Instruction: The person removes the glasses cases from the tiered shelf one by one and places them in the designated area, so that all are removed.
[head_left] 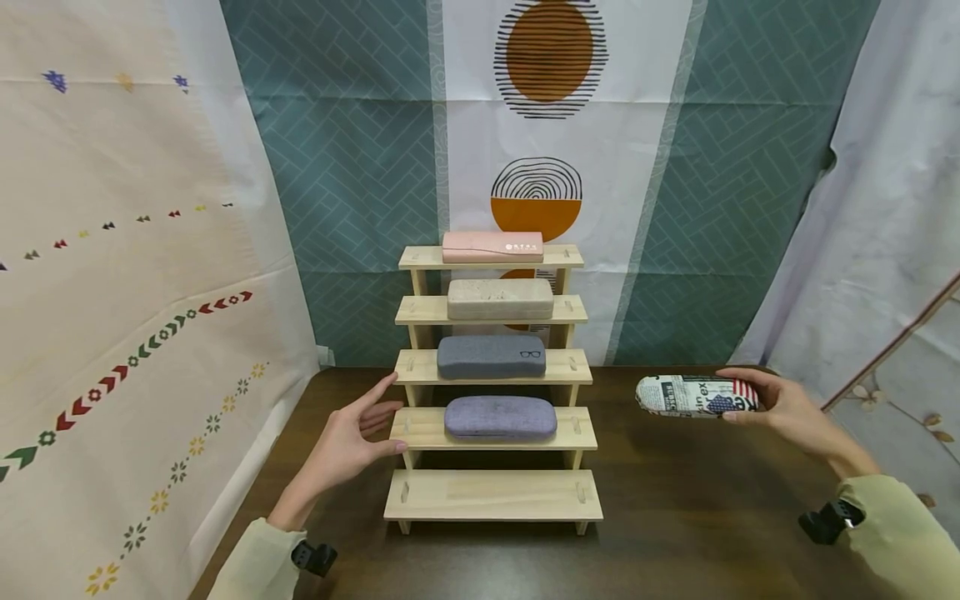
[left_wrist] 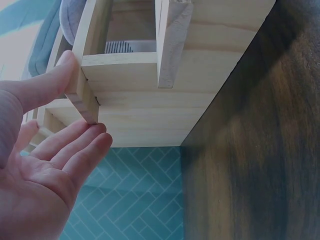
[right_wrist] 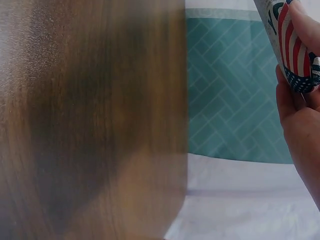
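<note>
A tiered wooden display stand (head_left: 491, 496) faces me, with glasses cases on its upper steps. My left hand (head_left: 347, 433) is at the stand's left side, its thumb and fingers pinching the end of a step board (left_wrist: 82, 95). Off to the right, my right hand (head_left: 780, 412) grips one end of a newspaper-print glasses case (head_left: 686, 396) between thumb and fingers. A red-striped, starred end of that case (right_wrist: 292, 45) shows in the right wrist view. The case is raised over the dark table, lying sideways.
Pink (head_left: 487, 247), cream (head_left: 500, 300), grey (head_left: 491, 358) and lavender (head_left: 500, 418) glasses cases stand one per step, top downward. The lowest step is bare. Patterned cloths (head_left: 352, 167) hang behind and beside the dark wooden table (head_left: 675, 517).
</note>
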